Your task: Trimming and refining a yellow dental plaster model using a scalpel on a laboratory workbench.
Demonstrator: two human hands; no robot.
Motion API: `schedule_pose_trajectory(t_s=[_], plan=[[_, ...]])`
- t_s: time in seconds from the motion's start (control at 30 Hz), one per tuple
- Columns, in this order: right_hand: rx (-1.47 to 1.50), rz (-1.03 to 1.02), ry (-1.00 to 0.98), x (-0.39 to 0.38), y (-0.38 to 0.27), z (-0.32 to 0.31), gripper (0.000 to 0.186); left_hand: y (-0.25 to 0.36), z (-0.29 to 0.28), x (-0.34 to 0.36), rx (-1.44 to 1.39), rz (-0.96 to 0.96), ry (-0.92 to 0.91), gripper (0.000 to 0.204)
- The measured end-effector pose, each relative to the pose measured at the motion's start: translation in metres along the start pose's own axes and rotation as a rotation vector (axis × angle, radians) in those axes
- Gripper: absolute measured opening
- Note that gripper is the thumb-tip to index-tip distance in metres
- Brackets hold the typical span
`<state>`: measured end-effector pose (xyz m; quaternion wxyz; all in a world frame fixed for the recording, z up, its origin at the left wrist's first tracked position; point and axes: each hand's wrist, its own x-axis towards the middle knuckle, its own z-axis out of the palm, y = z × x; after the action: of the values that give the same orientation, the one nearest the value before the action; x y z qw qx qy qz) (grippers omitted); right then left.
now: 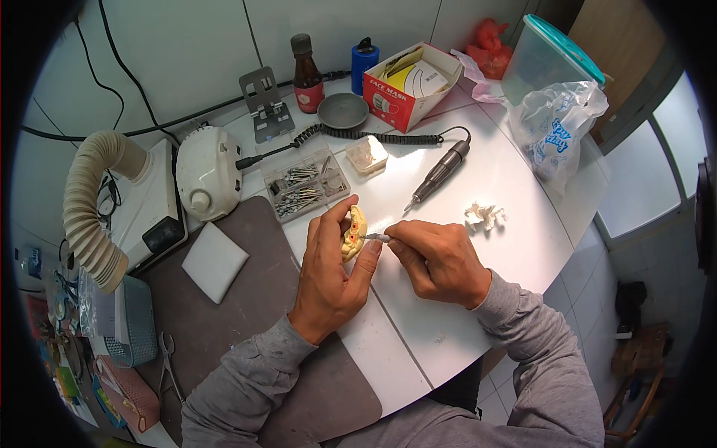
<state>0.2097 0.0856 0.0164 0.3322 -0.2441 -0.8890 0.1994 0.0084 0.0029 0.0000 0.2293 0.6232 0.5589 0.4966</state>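
My left hand holds a yellow dental model with orange spots, gripped between thumb and fingers above the white table. My right hand pinches a small metal hand tool, and its tip touches the model. Both forearms wear grey sleeves and come in from the lower edge.
A grey rotary handpiece with a coiled cord lies behind my hands. A clear box of burs, a white motor unit, a ribbed suction hose, a white foam pad, a crumpled tissue, a mask box and pliers surround them.
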Motion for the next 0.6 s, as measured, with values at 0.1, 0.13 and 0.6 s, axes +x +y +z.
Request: schedule_pose_trajectory(t_s=[0.1,0.13,0.6], plan=[[0.04,0.004,0.001,0.0005,-0.0012,-0.0009,0.007,0.0022,-0.0018,0.0006,-0.081,-0.055,-0.025,0.058],[0.038,0.003,0.002,0.0004,-0.0014,-0.0014,0.007,0.003,-0.0024,0.001,-0.126,-0.094,-0.044,0.058],[0.031,0.05,-0.048,0.001,-0.0043,-0.0078,0.008,0.0065,-0.0055,0.0011,-0.182,-0.107,-0.08,0.052]])
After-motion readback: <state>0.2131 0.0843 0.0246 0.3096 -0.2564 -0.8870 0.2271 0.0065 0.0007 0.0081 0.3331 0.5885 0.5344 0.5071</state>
